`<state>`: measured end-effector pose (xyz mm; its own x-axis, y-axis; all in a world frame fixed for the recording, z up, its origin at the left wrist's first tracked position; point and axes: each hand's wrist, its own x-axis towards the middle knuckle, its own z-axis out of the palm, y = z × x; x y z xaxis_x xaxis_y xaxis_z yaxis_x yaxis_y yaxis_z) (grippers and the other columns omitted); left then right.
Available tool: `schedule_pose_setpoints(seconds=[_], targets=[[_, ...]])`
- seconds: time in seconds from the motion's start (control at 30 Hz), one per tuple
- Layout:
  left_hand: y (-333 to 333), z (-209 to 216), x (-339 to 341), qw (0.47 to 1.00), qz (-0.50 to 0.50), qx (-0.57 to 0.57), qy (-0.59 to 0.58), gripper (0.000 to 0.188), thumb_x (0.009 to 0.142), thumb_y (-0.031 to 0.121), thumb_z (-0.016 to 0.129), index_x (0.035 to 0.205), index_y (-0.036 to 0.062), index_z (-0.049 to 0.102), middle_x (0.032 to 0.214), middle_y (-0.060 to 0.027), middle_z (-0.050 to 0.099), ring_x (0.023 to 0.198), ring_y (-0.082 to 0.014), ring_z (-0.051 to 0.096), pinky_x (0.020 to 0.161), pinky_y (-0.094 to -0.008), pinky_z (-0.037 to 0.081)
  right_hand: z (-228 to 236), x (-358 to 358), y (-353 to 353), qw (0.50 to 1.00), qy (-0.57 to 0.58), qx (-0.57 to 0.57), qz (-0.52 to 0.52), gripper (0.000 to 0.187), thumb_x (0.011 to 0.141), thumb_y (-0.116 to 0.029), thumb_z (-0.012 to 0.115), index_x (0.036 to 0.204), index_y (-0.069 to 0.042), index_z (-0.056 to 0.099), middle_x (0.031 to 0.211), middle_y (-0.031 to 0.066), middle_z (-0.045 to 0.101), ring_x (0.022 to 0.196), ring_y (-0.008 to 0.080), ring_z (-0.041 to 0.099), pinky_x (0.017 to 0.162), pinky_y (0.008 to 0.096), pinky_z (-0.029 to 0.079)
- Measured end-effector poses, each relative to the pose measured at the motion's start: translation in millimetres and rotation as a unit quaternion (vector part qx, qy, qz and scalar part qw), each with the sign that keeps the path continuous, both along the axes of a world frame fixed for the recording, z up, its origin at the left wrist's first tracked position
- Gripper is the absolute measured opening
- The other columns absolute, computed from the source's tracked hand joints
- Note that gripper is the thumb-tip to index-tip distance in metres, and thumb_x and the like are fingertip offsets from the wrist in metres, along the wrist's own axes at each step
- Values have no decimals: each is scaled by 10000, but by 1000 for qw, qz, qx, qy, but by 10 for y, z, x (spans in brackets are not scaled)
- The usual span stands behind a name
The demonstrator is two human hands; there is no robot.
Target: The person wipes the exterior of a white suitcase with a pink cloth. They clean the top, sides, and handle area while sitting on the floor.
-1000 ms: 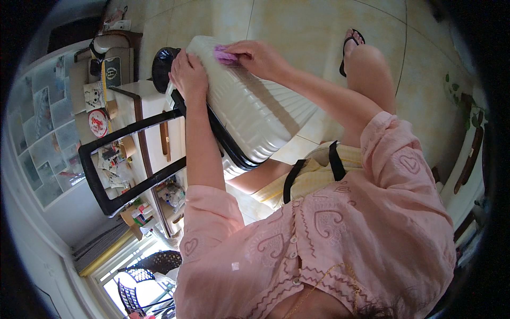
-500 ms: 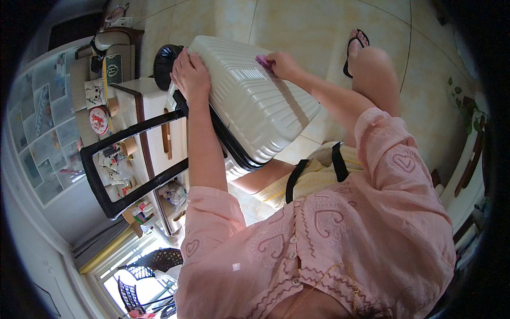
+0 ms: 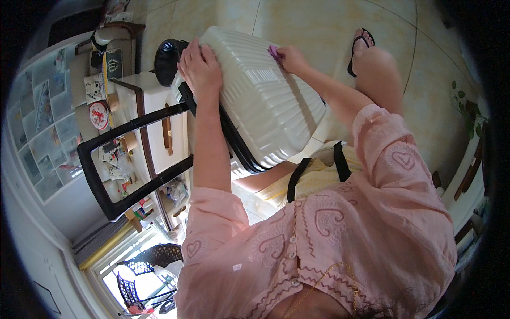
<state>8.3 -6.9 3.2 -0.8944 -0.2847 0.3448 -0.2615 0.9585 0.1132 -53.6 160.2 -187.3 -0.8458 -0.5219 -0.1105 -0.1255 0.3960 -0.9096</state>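
A white ribbed suitcase (image 3: 265, 101) leans in front of me, its black telescopic handle (image 3: 133, 125) pulled out to the left. My left hand (image 3: 201, 70) lies over the suitcase's upper left edge, its fingers curled against the shell; the fingertips are partly hidden. A crumpled purple cloth (image 3: 275, 53) is pinched in my right hand (image 3: 292, 60), against the ribbed face near its far edge. A greyish-brown strip runs down the shell from near that hand. Black trim and a zip line border the side nearest my left forearm.
Beside the suitcase's far left corner stands a black bag-lined bin (image 3: 169, 61). A white cabinet with a drawer handle (image 3: 167, 135) and a cluttered top is on the left. My sandalled foot (image 3: 361, 50) rests on the tiled floor (image 3: 313, 18). A plant (image 3: 470, 111) is at right.
The suitcase has tilted or shifted slightly right and away from me, with my left hand on it. My right hand and the purple cloth have moved a little right and farther off.
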Motion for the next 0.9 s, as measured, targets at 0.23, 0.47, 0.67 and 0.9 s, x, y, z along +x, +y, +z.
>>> schedule_pose_setpoints(seconds=[0.23,0.47,0.67,0.9], targets=[[-162,-29,-22,1000,10,-14,8,440,948,338,416,1247,51,563,1274,-117,568,1234,-288,465,1067,-446,279,806,75,122,994,-9,-100,-32,252,780,-71,559,992,-94,694,919,183,664,810,396,626,706,428,496],[-215,-42,-10,999,26,-24,18,441,949,341,413,1233,45,572,1250,-131,584,1216,-291,485,1050,-429,306,402,252,152,989,103,-100,27,196,792,-79,554,933,-90,691,904,199,649,826,396,623,706,461,492],[-213,-9,-12,999,18,-32,22,438,948,337,416,1228,41,577,1217,-139,603,1183,-298,515,1028,-432,334,-367,246,192,991,82,21,106,202,737,-46,548,887,-76,680,865,208,647,801,404,624,697,461,492],[-369,-19,7,998,47,-45,15,443,946,341,416,1238,47,574,1233,-144,596,1182,-307,518,1023,-435,341,864,334,343,991,23,-127,41,228,766,-45,548,951,-61,680,836,207,648,746,376,626,671,428,483]])
